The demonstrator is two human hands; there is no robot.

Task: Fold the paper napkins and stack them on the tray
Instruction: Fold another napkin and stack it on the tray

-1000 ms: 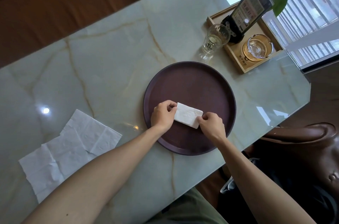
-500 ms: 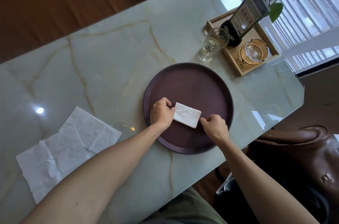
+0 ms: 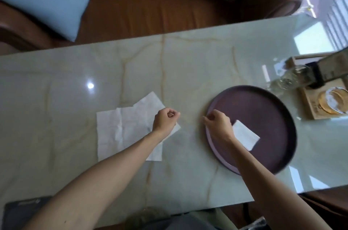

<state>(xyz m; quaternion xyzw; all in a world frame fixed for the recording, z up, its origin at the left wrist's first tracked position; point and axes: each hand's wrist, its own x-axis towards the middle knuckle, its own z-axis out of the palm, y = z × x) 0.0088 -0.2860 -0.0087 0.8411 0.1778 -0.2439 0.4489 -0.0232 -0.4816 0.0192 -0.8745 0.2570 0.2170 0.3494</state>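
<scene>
A small folded white napkin (image 3: 246, 136) lies flat in the lower left part of the round dark purple tray (image 3: 267, 114). Unfolded white napkins (image 3: 120, 129) lie overlapping on the marble table (image 3: 188, 64), left of the tray. My left hand (image 3: 165, 122) hovers over the right corner of these sheets, fingers curled in with nothing visibly between them. My right hand (image 3: 219, 126) is over the tray's left rim, just left of the folded napkin, fingers loosely bent and holding nothing. My wrist hides that napkin's left end.
A wooden box (image 3: 310, 105) at the far right holds a glass ashtray (image 3: 333, 103) and a dark card stand (image 3: 327, 71); a drinking glass (image 3: 293, 77) stands beside it. A brown sofa with blue cushions (image 3: 45, 1) runs behind the table. A dark flat object (image 3: 18, 209) lies near left.
Both hands have let go of the folded napkin, which stays on the tray. My left hand has moved left to the unfolded napkins. My head has turned left, so the tray sits further right.
</scene>
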